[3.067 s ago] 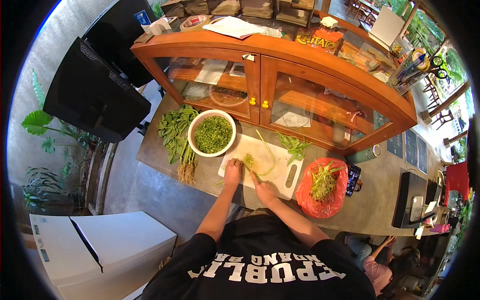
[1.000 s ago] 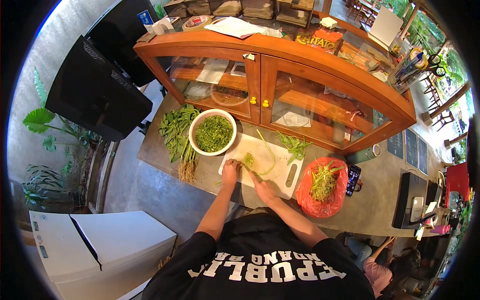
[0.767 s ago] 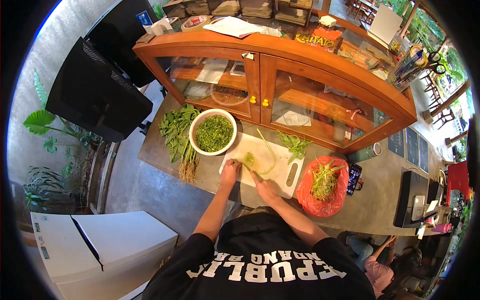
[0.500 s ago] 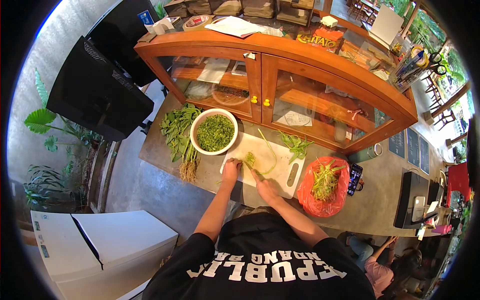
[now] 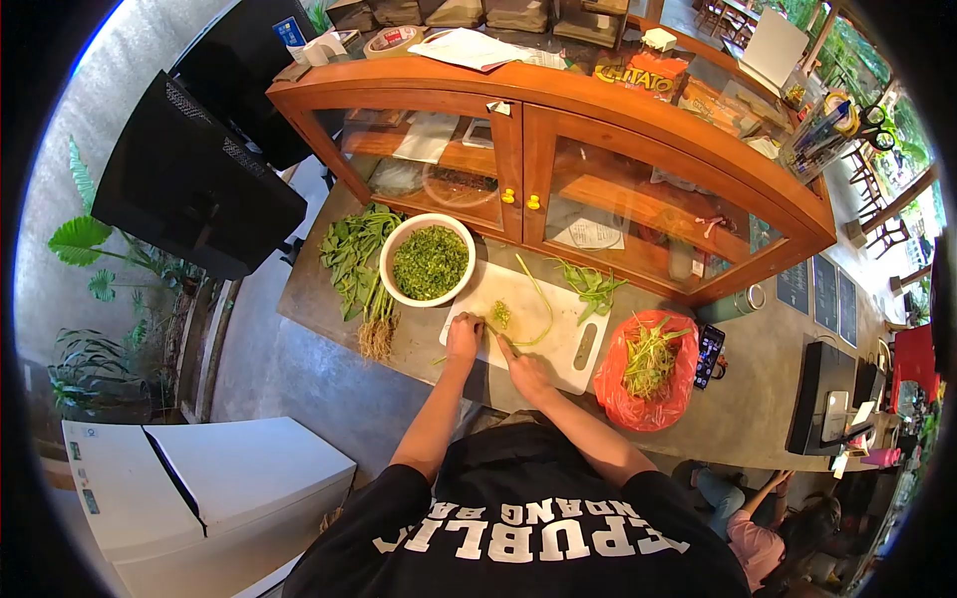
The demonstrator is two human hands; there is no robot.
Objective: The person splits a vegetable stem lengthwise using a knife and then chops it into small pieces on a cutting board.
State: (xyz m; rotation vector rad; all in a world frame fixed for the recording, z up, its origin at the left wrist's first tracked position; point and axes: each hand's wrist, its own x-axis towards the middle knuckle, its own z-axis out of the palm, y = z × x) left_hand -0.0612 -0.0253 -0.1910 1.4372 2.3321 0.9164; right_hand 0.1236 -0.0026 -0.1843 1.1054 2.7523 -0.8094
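A white cutting board (image 5: pixel 566 361) lies on the counter in front of me. Over its left part my left hand (image 5: pixel 463 337) is closed, fingertips pinching a green stem (image 5: pixel 550 311) that curves across the board. My right hand (image 5: pixel 528 376) grips a knife (image 5: pixel 505 347), its blade pointing up and left toward my left fingertips; the handle is hidden in the fist. Just beyond the blade sits a small pile of chopped stem pieces (image 5: pixel 500 314). A white bowl (image 5: pixel 392 284) full of finely chopped greens (image 5: pixel 430 263) stands at the board's upper left corner.
Leafy greens with roots (image 5: pixel 377 337) lie left of the bowl. Loose leaves (image 5: pixel 596 291) rest at the board's far right. A red plastic bag (image 5: pixel 620 407) with trimmings and a phone (image 5: pixel 709 356) are to the right. A glass-door cabinet (image 5: pixel 522 159) borders the back. Another person (image 5: pixel 755 543) sits lower right.
My right hand and the knife have shifted very slightly left, closer to my left hand. The long stem has moved a little on the board. Otherwise things look the same.
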